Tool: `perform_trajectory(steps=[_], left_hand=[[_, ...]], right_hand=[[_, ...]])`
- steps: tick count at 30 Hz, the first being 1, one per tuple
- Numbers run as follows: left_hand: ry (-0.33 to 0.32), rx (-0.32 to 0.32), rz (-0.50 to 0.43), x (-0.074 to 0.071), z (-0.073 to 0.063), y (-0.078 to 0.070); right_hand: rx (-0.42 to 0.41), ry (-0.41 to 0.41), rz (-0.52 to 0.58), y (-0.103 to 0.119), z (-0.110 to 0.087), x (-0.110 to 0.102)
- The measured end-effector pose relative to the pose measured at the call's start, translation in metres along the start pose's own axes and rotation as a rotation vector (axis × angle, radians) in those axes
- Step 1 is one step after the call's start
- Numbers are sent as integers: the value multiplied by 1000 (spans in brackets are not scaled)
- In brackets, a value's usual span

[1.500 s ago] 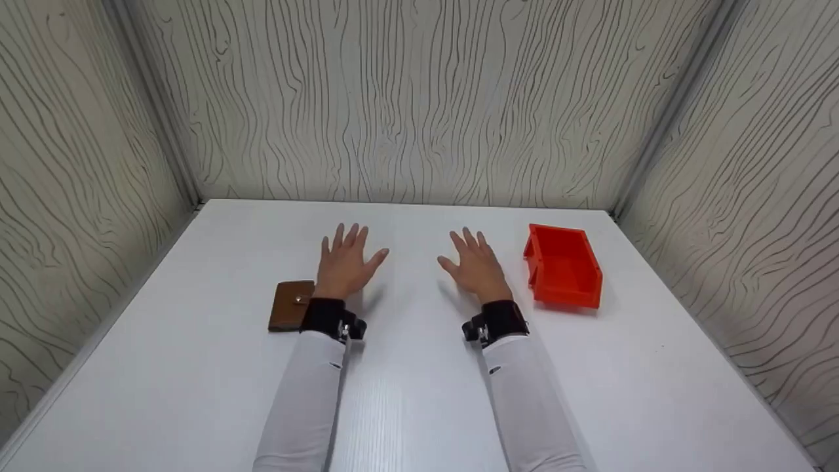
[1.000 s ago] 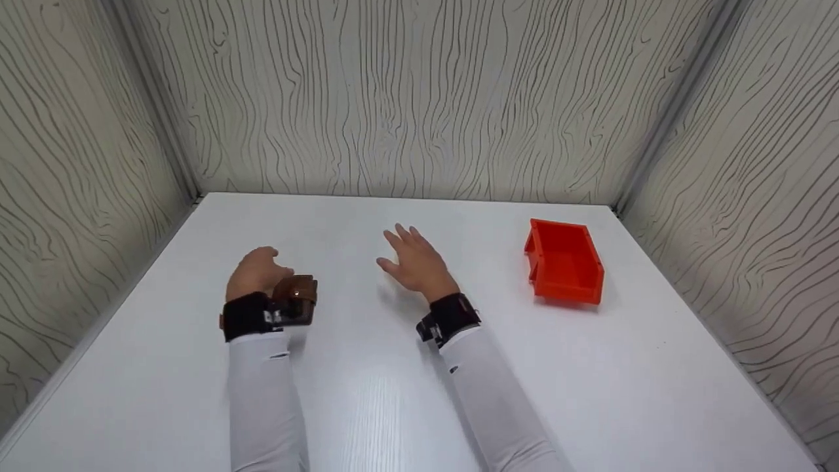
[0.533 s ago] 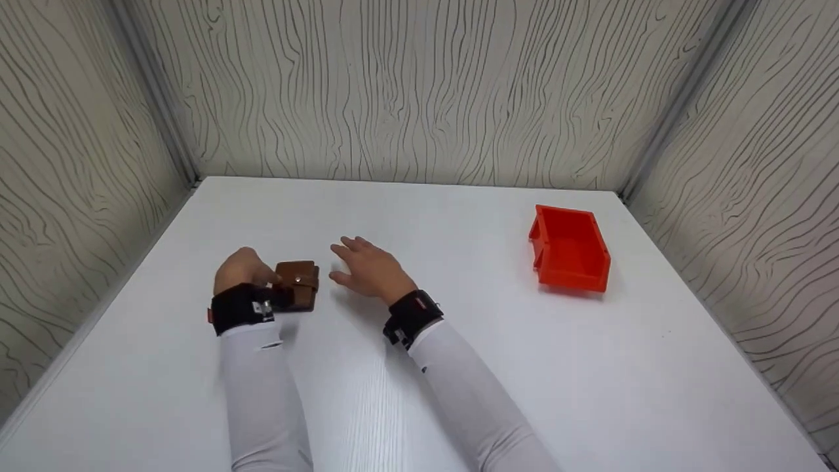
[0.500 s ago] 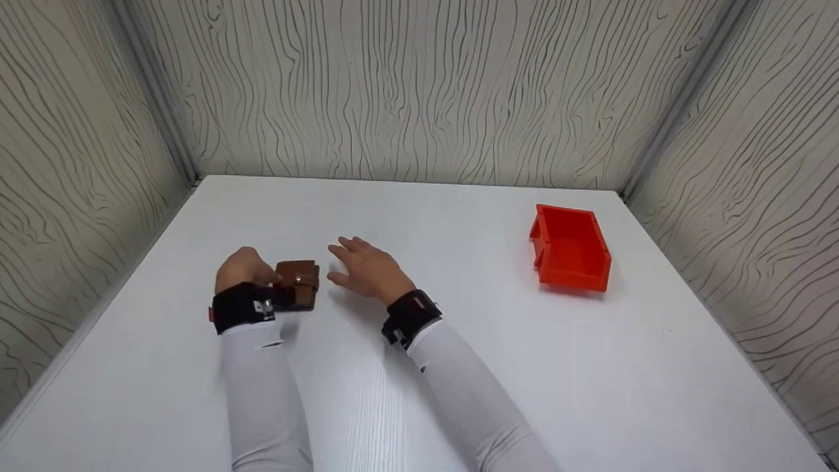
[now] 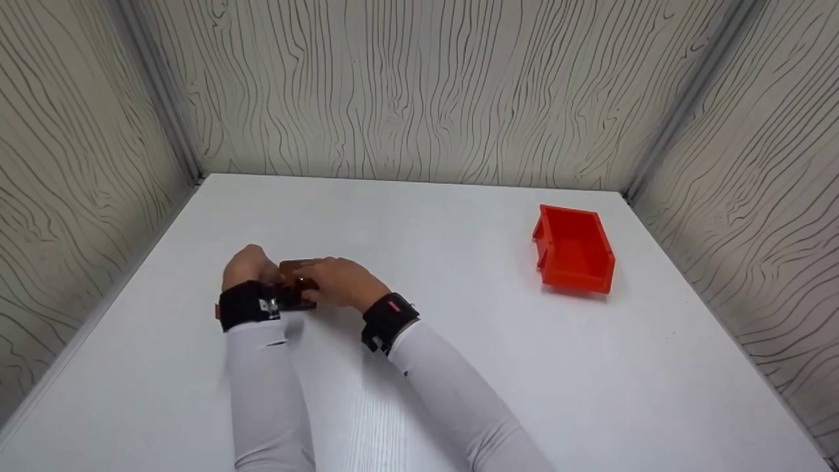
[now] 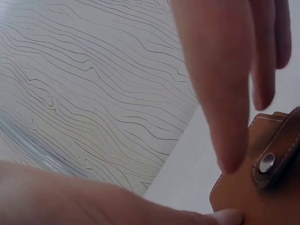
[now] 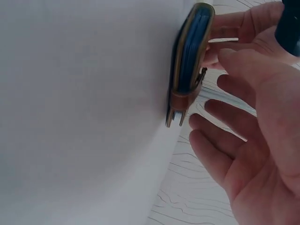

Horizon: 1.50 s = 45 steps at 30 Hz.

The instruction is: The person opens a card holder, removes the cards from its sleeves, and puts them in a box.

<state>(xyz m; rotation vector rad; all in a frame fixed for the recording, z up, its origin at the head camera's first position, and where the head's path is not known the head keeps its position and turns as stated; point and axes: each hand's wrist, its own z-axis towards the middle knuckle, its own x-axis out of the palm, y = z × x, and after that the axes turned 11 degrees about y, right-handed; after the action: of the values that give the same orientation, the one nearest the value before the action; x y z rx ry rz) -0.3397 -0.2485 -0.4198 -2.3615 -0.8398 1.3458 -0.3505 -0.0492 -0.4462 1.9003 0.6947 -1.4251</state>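
A brown leather snap wallet (image 5: 293, 266) lies on the white table (image 5: 419, 223), partly hidden by both hands. In the left wrist view its strap and silver snap (image 6: 267, 162) are fastened. My left hand (image 5: 248, 267) is at the wallet's left side, index finger straight and the thumb tip touching the leather edge. My right hand (image 5: 342, 283) reaches over the right side. In the right wrist view the right hand's fingers (image 7: 220, 136) are spread and loosely bent beside the strap, holding nothing. Blue inner leaves show along the wallet's edge.
A red plastic bin (image 5: 577, 252) stands at the table's right, well away from both hands. Wood-grain patterned panels (image 5: 419, 92) rise behind the table and along both sides.
Both hands have moved left. The left hand has come to the wallet's left side, and the right hand has crossed the table to reach over its right side.
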Motion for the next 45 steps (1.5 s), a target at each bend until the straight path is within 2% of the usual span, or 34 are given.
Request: perform_trajectory(steps=[5, 8, 10, 11, 12, 14, 16, 17, 18, 19, 24, 30, 37, 40, 45], left_hand=[[6, 0, 28, -2, 0, -4], [13, -10, 24, -4, 6, -4], [21, -14, 21, -6, 14, 0], [25, -4, 24, -7, 30, 9], [21, 0, 32, -9, 40, 14], [23, 5, 44, -11, 46, 17], [17, 3, 54, -12, 45, 16], [14, 3, 56, -11, 42, 14], [8, -6, 57, -11, 27, 5], [12, -7, 54, -10, 17, -1], [6, 12, 45, -7, 4, -10], [-8, 48, 43, 1, 11, -15], [-31, 97, 36, 13, 21, -33], [-44, 121, 41, 23, 30, -42], [-55, 157, -36, 46, 43, -59]], right_hand=[[-10, -36, -22, 5, 4, 3], [0, -57, -8, 7, 5, 1], [9, -61, -1, 7, 6, 0], [12, -63, 5, 7, 7, 0], [13, -66, 6, 7, 7, -1], [11, -72, 7, 7, 8, -1], [4, -80, 4, 6, 9, -1], [0, -81, 1, 6, 9, -1], [-2, -83, 0, 6, 9, -1], [-2, -84, -4, 6, 9, -1], [12, -75, -1, 4, 7, -1], [33, -41, -2, -6, 2, -3], [78, -40, 56, -29, -11, -6], [80, -53, 93, -43, -21, -5], [87, -75, 155, -70, -40, 0]])
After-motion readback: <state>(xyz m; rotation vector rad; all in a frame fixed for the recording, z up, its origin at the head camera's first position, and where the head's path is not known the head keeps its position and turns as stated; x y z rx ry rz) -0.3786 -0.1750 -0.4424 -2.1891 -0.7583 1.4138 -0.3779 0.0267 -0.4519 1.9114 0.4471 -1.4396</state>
